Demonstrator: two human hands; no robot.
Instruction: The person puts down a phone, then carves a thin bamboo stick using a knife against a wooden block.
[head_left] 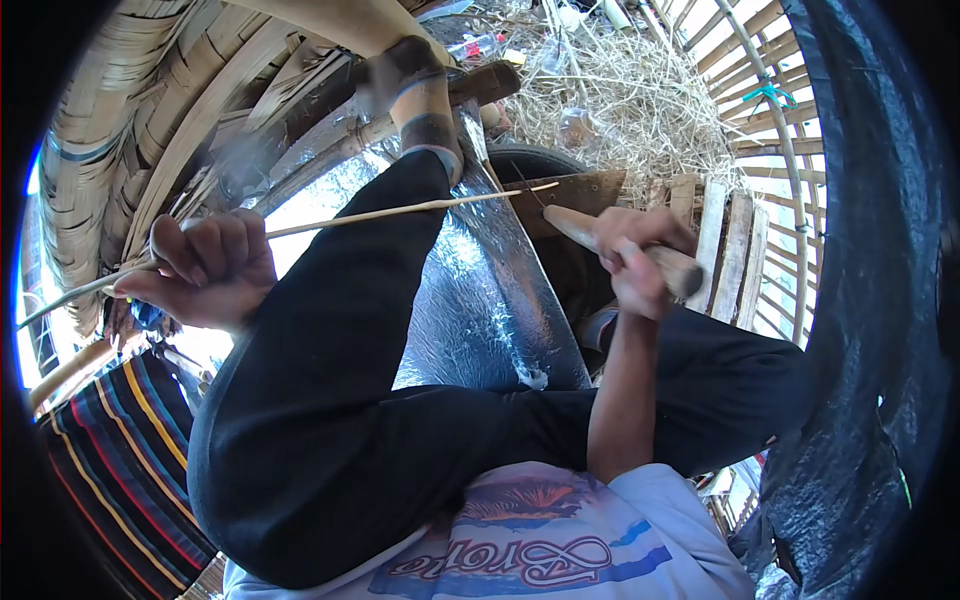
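Observation:
My left hand (205,262) has its fingers curled around a long thin wooden stick (380,210), level with my raised knee. The stick runs out past the hand at the left, and its pale tip reaches over my shin toward the middle. My right hand (642,255) is closed around the thick wooden handle of a tool (572,224). A thin dark metal piece shows at the handle's far end, close to the stick's tip. I cannot tell its full shape or whether it touches the stick.
A shiny silver sheet (490,300) lies between my legs, beside a wooden board (570,192). Dry straw (640,90) covers the ground ahead, with a plastic bottle (478,46). Woven bamboo (100,150) rises at left, a dark plastic sheet (860,300) at right. Striped cloth (130,470) lies lower left.

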